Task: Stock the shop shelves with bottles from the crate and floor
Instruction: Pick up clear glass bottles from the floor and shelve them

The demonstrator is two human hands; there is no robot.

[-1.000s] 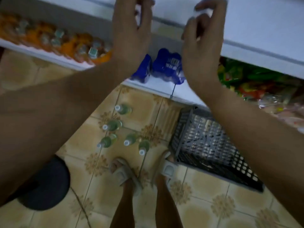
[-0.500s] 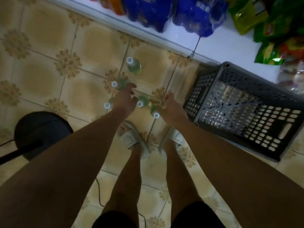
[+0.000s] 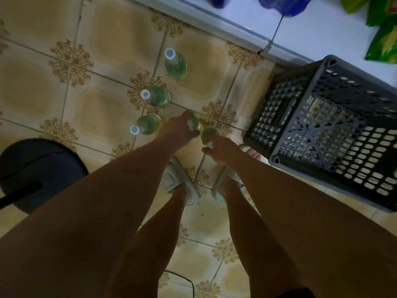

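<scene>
Several green bottles with white caps stand on the tiled floor in front of my feet. My left hand is closed around the neck of one green bottle. My right hand grips the top of a second green bottle just beside it. Three more stand free to the left: the nearest bottle, a middle bottle and the far bottle. The dark plastic crate sits on the floor to the right and looks empty.
The white bottom shelf runs along the top, holding blue packs and green snack bags. A black round stand base lies at the left. My feet in pale slippers stand just behind the bottles; a thin cable crosses the floor.
A second ago both hands were up at the upper shelf. They came down to the floor bottles and have now closed on the two nearest ones.
</scene>
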